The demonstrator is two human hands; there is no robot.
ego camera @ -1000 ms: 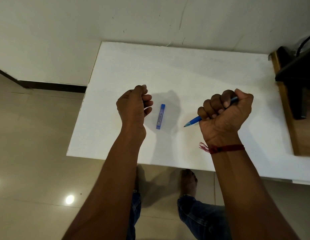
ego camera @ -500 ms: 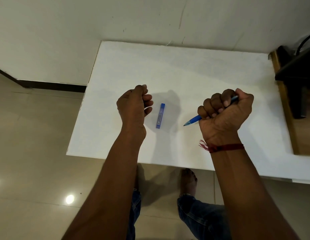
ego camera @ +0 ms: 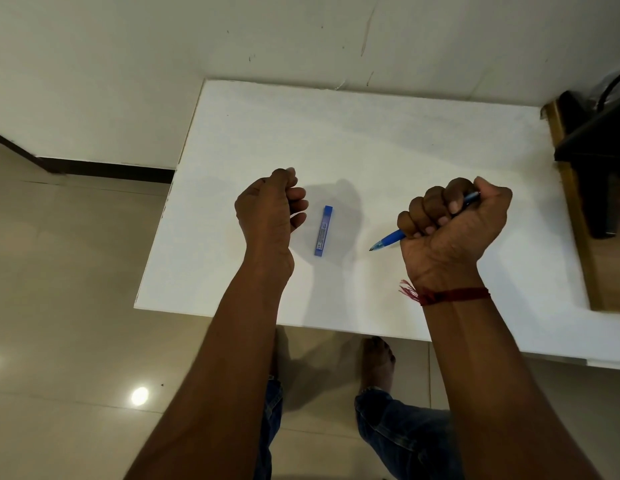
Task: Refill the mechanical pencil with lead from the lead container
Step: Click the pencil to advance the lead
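The right hand [ego camera: 454, 230] was closed in a full fist around the slim blue plastic mechanical pencil [ego camera: 388, 243], whose tip poked out to the left and pointed down toward the worktop, its back end just showing past the knuckles. A red thread band [ego camera: 454, 295] circled that wrist. The left hand [ego camera: 268, 209] was curled into a loose fist, and whether it held anything I could not tell. Between the two hands, just right of the left one, the small flat blue rectangular lead container [ego camera: 324, 230] lay on the white worktop [ego camera: 371, 140], touched by neither hand.

To my eye the refill had barely begun: pencil in hand, container not yet picked up or opened. The next move would call for the left hand to lift the container, and for the pencil's cap end to be freed from the fist.

I counted one pencil, one lead container, two hands.
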